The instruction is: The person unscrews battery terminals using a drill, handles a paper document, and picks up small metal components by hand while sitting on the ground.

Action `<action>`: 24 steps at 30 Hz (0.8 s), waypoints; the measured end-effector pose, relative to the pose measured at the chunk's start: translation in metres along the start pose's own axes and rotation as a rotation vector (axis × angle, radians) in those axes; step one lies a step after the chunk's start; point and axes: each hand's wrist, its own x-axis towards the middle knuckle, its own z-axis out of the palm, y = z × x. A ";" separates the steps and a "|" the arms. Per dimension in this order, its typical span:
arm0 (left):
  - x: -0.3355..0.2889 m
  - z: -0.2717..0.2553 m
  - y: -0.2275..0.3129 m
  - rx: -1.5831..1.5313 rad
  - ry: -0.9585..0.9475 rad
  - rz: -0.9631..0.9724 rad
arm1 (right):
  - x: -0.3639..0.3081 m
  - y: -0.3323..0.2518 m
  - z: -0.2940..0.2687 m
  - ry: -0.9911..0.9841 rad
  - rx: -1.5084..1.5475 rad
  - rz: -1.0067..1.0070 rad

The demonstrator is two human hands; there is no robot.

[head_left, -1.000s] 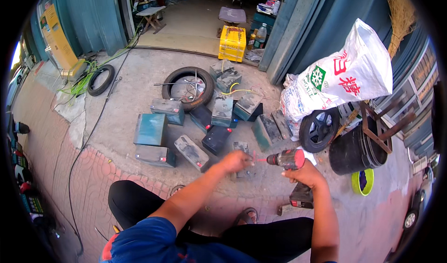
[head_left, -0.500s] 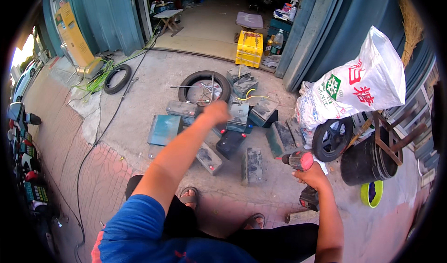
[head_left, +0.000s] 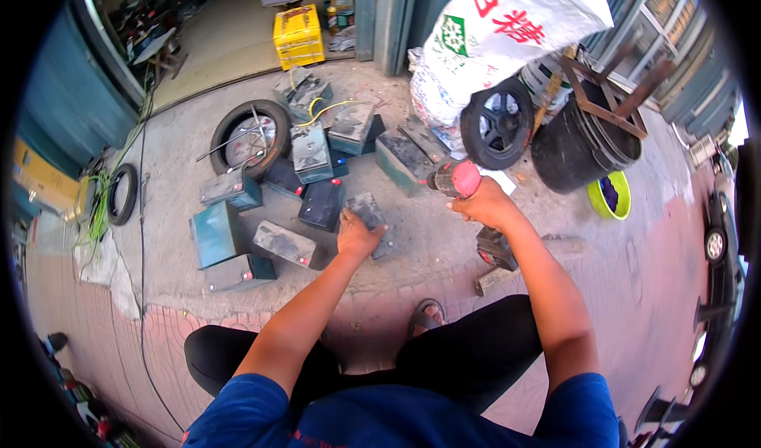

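My right hand (head_left: 490,208) is wrapped round the grip of a red and black cordless drill (head_left: 453,180), its nose pointing left. In front of me my left hand (head_left: 358,238) reaches down over a dusty grey block battery (head_left: 366,205), fingers on one side and thumb on the other. That battery rests on the ground. Just left of it sits a dark battery (head_left: 322,204) with red terminal caps. A long grey battery (head_left: 287,244) and a teal one (head_left: 216,236) lie further left. Beyond the drill's nose is another dusty battery (head_left: 403,159).
A tyre (head_left: 273,123) with metal rods lies behind the batteries. At the right stand a white woven sack (head_left: 507,36), a spoked wheel (head_left: 498,123), a black bucket (head_left: 567,158) and a lime-green bowl (head_left: 622,194). The yellow box (head_left: 298,37) is by the doorway.
The view has swung right. My left hand has come down from the far batteries to the grey one nearest me. My right hand still holds the drill.
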 end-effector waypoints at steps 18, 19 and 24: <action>0.029 -0.008 0.025 -0.225 0.236 -0.013 | 0.035 0.048 -0.001 0.124 0.087 0.142; 0.022 0.001 0.029 -0.251 0.288 -0.065 | 0.036 0.050 -0.001 0.124 0.083 0.153; -0.019 0.026 0.056 -0.234 0.242 -0.235 | 0.039 0.068 -0.010 0.123 -0.014 0.108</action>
